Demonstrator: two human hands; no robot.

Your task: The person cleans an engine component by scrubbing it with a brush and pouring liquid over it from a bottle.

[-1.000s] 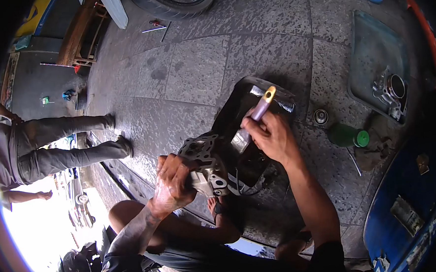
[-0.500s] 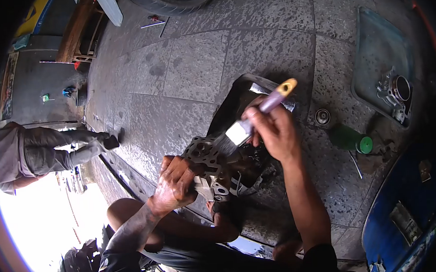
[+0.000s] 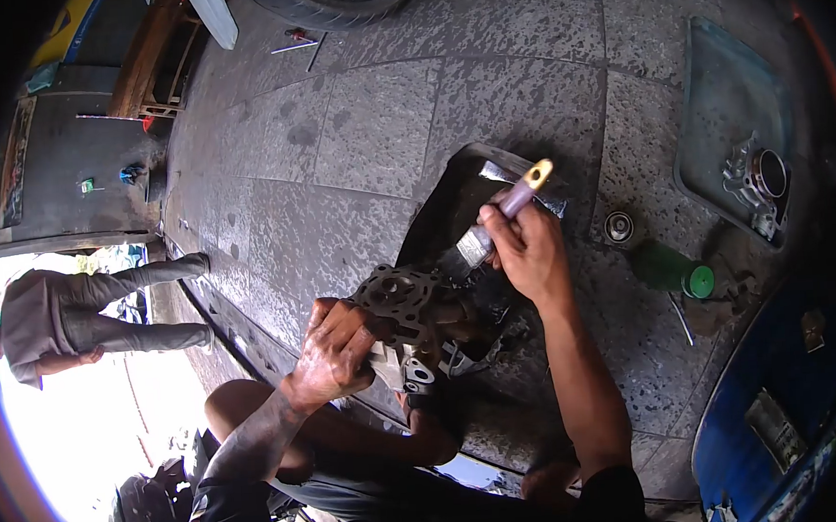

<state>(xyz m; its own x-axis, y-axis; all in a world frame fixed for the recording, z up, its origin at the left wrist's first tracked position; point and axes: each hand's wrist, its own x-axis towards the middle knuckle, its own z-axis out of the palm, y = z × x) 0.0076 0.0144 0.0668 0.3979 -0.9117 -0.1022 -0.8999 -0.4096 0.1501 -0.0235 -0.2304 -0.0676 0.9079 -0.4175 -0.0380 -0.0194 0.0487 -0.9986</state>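
My left hand (image 3: 333, 355) is closed around the side of a metal engine cylinder head (image 3: 396, 295), whose flat face with holes is turned up. In my right hand (image 3: 531, 255) is a paintbrush (image 3: 526, 189) with a purple and yellow handle and a metal band. Its dark bristles point down and left, just right of the cylinder head and apart from it. Beneath both lies a black tray (image 3: 444, 208) with dark wet contents, partly hidden by the cylinder head and my right hand.
Right of the tray stand a spray can (image 3: 618, 226) and a green bottle (image 3: 688, 278). A larger tray (image 3: 711, 85) holds a metal engine part (image 3: 759, 182). A tyre (image 3: 329, 10) and tools (image 3: 308, 47) lie at the top. Another person (image 3: 71, 317) walks at the left.
My right hand has drawn the brush slightly left and its bristles away from the cylinder head's face. My left hand keeps its hold. The person at the left has taken a step.
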